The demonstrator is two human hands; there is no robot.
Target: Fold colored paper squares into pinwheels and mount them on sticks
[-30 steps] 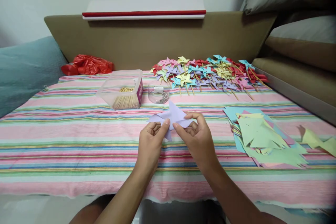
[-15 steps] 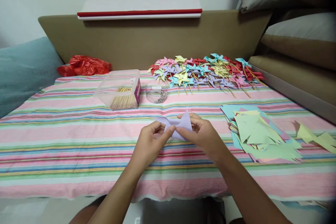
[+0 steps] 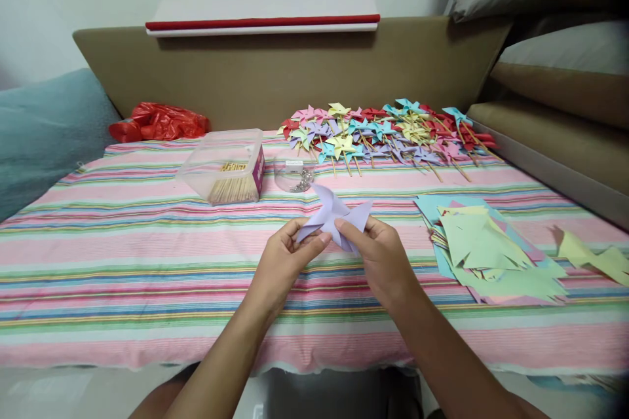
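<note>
Between my hands is a lavender paper pinwheel (image 3: 330, 213), its blades bent in toward the centre and no stick on it. My left hand (image 3: 289, 255) pinches its lower left side, thumb on top. From the right, my right hand (image 3: 381, 252) grips it with the thumb pressed near the middle. The fingers beneath the paper are partly hidden. Just beyond the pinwheel stands a round clear container (image 3: 287, 177) with small shiny pieces inside. Left of that, a clear plastic box (image 3: 196, 173) lies tipped, holding many thin wooden sticks (image 3: 233, 188).
Finished pinwheels (image 3: 378, 131) on sticks are heaped at the back right. A stack of cut coloured paper (image 3: 484, 242) lies at the right, beside a loose yellow piece (image 3: 592, 256). A red plastic bag (image 3: 164, 123) sits back left. Striped cloth (image 3: 122, 236) covers the surface.
The lavender paper has gone from partly folded to a pinwheel shape with its blades gathered at the centre. My right thumb has shifted onto the middle; both hands stay in about the same place.
</note>
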